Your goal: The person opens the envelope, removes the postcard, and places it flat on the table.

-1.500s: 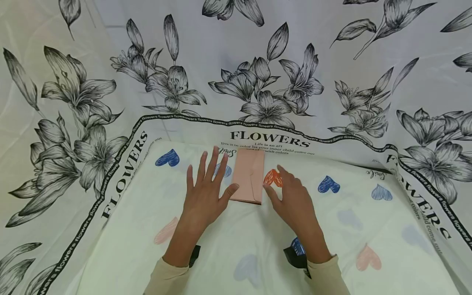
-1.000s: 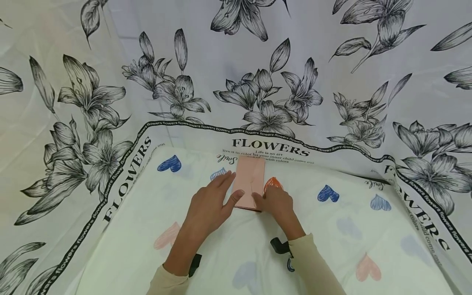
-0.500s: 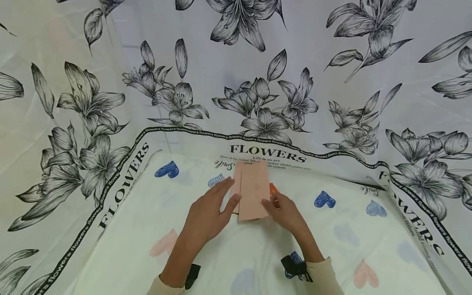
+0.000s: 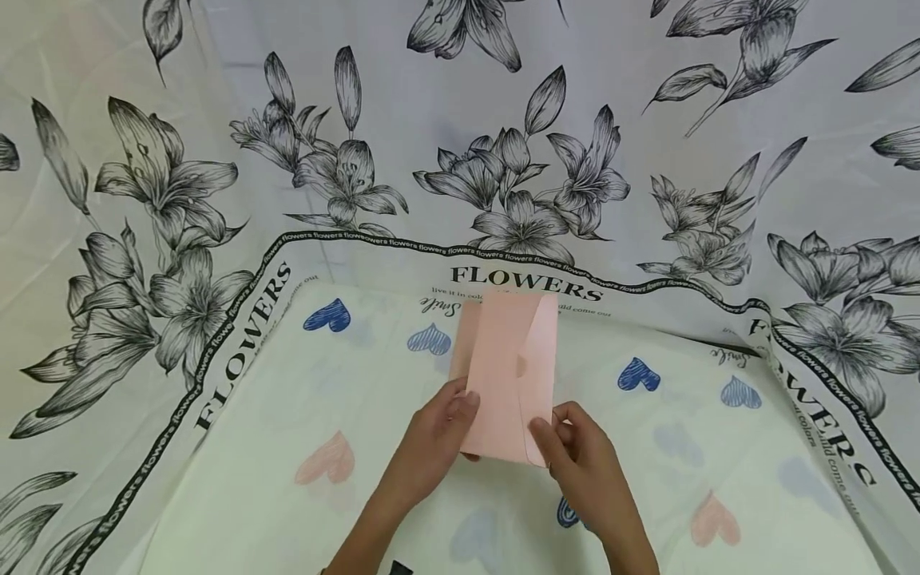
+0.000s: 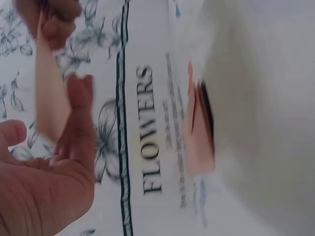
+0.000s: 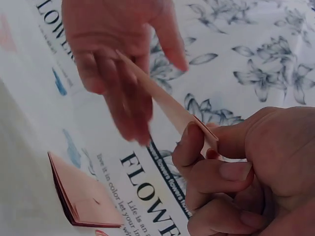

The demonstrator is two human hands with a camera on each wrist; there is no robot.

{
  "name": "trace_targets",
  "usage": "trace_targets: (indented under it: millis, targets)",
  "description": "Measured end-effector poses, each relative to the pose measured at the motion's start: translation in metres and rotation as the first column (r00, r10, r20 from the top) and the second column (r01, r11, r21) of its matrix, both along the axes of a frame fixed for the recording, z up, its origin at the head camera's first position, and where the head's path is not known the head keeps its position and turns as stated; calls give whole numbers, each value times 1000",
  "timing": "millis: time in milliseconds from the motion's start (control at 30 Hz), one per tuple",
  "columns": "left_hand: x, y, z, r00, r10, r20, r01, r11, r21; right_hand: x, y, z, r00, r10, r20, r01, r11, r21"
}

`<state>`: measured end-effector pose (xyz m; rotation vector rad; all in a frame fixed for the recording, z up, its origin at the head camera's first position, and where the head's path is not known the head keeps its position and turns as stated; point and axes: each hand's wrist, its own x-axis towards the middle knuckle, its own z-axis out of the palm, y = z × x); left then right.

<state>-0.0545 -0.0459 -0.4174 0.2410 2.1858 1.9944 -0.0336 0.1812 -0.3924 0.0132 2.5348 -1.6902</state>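
Observation:
A pink envelope [image 4: 503, 367] is raised over the bed, its flap side toward me. My right hand [image 4: 585, 451] pinches its lower right edge between thumb and curled fingers, as the right wrist view also shows. At the opposite edge is my left hand [image 4: 434, 435], fingers behind the envelope and thumb by its front. In the right wrist view the left hand [image 6: 118, 54] has loosely extended fingers and its thumb stands apart from the paper. A small stack of pink envelopes [image 6: 86, 191] lies below, mostly hidden in the head view behind the raised one.
The white sheet [image 4: 237, 495] with printed hearts covers the flat surface. A curtain [image 4: 460, 112] with black flower drawings and lettering rises along the back and both sides.
The right hand has taken the top envelope off the stack, shifted it right and lifted it toward me. The left hand has moved to the raised envelope's left edge.

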Motion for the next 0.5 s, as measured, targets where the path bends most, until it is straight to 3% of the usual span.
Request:
trace_targets:
  millis: [100, 167, 367, 500]
  targets:
    - [9, 8, -1, 998, -50, 30, 45, 989, 142, 14, -4, 1, 1000, 7, 8, -7, 999, -35]
    - [13, 10, -1, 997, -58, 42, 49, 981, 190, 19, -5, 2, 1000, 11, 3, -10, 1000, -27]
    - [17, 3, -2, 998, -11, 62, -1, 982, 187, 26, -7, 2, 999, -4, 41, 4, 1000, -5]
    - [22, -1, -5, 998, -1, 65, -10, 987, 162, 33, -12, 0, 999, -37, 0, 37, 992, 120]
